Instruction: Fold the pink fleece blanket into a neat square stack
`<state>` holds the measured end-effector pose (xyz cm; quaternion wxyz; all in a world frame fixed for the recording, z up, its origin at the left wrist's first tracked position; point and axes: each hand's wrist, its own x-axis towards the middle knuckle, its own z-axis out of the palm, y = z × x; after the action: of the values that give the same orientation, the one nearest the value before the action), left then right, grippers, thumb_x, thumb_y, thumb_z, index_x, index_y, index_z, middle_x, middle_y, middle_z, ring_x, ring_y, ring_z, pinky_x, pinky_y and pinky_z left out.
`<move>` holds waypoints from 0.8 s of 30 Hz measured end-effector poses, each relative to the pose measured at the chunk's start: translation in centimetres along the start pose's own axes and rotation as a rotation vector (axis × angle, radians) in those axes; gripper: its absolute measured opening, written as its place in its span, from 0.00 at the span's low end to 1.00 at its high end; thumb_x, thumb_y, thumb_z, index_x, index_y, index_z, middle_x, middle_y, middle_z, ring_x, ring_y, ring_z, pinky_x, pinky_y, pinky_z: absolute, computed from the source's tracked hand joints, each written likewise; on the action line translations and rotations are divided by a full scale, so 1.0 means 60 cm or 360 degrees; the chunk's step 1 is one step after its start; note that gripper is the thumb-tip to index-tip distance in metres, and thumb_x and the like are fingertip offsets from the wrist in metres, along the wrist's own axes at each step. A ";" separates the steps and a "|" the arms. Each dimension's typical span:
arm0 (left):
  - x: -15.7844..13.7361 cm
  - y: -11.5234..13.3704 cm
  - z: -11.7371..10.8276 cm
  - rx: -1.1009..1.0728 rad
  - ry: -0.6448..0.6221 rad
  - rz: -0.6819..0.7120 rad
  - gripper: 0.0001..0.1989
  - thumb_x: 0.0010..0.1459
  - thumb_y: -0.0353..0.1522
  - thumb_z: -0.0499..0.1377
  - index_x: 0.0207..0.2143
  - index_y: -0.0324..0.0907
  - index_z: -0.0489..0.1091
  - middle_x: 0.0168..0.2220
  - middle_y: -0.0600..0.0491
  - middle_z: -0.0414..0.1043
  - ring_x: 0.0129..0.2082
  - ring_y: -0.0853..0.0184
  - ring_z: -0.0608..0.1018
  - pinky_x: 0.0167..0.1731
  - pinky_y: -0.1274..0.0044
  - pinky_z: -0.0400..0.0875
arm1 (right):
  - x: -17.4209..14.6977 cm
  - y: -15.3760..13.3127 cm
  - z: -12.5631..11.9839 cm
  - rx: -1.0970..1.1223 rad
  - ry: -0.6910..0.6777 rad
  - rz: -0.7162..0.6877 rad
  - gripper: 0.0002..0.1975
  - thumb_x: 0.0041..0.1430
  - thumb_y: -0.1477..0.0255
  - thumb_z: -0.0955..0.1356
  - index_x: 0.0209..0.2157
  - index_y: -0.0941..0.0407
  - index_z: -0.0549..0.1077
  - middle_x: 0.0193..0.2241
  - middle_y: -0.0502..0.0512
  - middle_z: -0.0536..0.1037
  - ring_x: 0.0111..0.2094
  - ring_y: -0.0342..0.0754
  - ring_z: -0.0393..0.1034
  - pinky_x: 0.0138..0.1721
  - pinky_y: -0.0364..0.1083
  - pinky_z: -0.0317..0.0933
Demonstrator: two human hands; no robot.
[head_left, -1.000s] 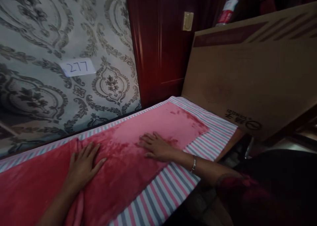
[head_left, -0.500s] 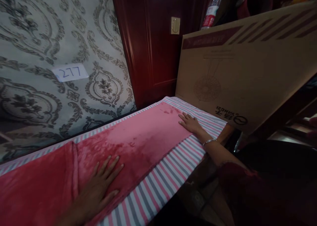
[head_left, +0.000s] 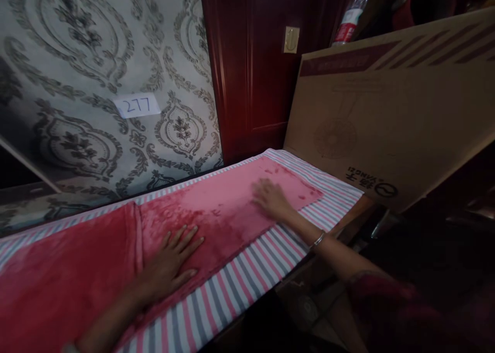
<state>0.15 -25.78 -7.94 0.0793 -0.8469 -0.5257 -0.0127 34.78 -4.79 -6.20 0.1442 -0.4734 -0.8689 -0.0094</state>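
Observation:
A long plush cloth (head_left: 228, 198), pink with darker red patches, lies spread over a striped sheet (head_left: 247, 270). On its left part a thicker layer (head_left: 85, 255) of the same red plush is folded over, with its edge running across the cloth. My left hand (head_left: 174, 260) rests palm down on the plush just right of that fold, fingers spread. Farther along, my right hand (head_left: 270, 201) is over the pink middle part, blurred by motion; its fingers look stretched out and hold nothing that shows. A bracelet circles the right wrist.
A large cardboard box (head_left: 386, 116) stands at the table's far right end, with a plastic bottle (head_left: 350, 20) behind its top edge. Patterned wallpaper (head_left: 88, 69) bearing a paper label (head_left: 137, 105) and a dark red wood panel (head_left: 251, 85) border the back.
My right hand has swept leftward from the cloth's far right end toward its middle. My left hand stays flat near the fold. The view has shifted slightly left.

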 end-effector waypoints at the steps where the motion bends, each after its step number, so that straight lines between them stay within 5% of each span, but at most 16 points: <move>1: 0.000 0.005 -0.006 -0.0007 -0.0010 -0.0033 0.36 0.67 0.49 0.51 0.73 0.56 0.43 0.74 0.48 0.45 0.72 0.45 0.53 0.64 0.46 0.53 | -0.013 -0.046 0.007 0.0054 -0.0060 -0.0224 0.30 0.72 0.55 0.58 0.71 0.49 0.56 0.73 0.60 0.49 0.73 0.62 0.41 0.67 0.68 0.42; 4: -0.003 0.031 -0.013 0.0007 0.0005 -0.0131 0.37 0.66 0.52 0.52 0.73 0.56 0.44 0.73 0.48 0.47 0.71 0.45 0.54 0.64 0.48 0.53 | -0.052 -0.150 0.029 0.0239 -0.0157 -0.0699 0.31 0.71 0.52 0.59 0.71 0.45 0.55 0.74 0.55 0.47 0.73 0.58 0.37 0.69 0.65 0.39; 7: -0.012 0.064 -0.002 0.0050 0.0058 -0.0129 0.37 0.67 0.51 0.51 0.73 0.56 0.43 0.73 0.50 0.48 0.72 0.44 0.53 0.64 0.48 0.53 | -0.068 -0.170 0.043 0.0300 -0.0266 -0.0770 0.31 0.71 0.52 0.60 0.71 0.44 0.55 0.73 0.53 0.49 0.73 0.56 0.38 0.69 0.64 0.37; 12: -0.023 0.088 0.021 0.0081 0.0180 -0.0134 0.35 0.68 0.47 0.50 0.73 0.55 0.43 0.74 0.50 0.46 0.72 0.44 0.51 0.64 0.48 0.52 | -0.045 -0.047 0.050 0.0099 -0.0305 -0.0409 0.31 0.71 0.54 0.58 0.71 0.44 0.54 0.73 0.52 0.49 0.73 0.60 0.38 0.69 0.67 0.39; 19: -0.022 0.083 0.022 0.0063 0.0170 -0.0139 0.35 0.68 0.47 0.51 0.73 0.55 0.45 0.74 0.50 0.45 0.72 0.44 0.51 0.65 0.47 0.51 | -0.061 0.190 0.018 -0.0117 -0.0239 0.0585 0.29 0.73 0.59 0.52 0.72 0.48 0.53 0.73 0.53 0.47 0.73 0.62 0.41 0.67 0.69 0.43; 24: -0.025 0.086 0.011 -0.0015 0.0080 -0.0141 0.35 0.67 0.49 0.51 0.73 0.54 0.46 0.73 0.49 0.47 0.72 0.42 0.52 0.64 0.45 0.53 | -0.059 0.194 0.001 -0.0127 -0.0190 0.0843 0.28 0.73 0.60 0.53 0.69 0.51 0.59 0.73 0.58 0.51 0.72 0.65 0.42 0.65 0.72 0.45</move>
<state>4.03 -29.22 -9.39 0.0879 -0.8225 -0.5606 -0.0399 46.21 -1.26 -8.57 0.0714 -0.6891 -0.7208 0.0221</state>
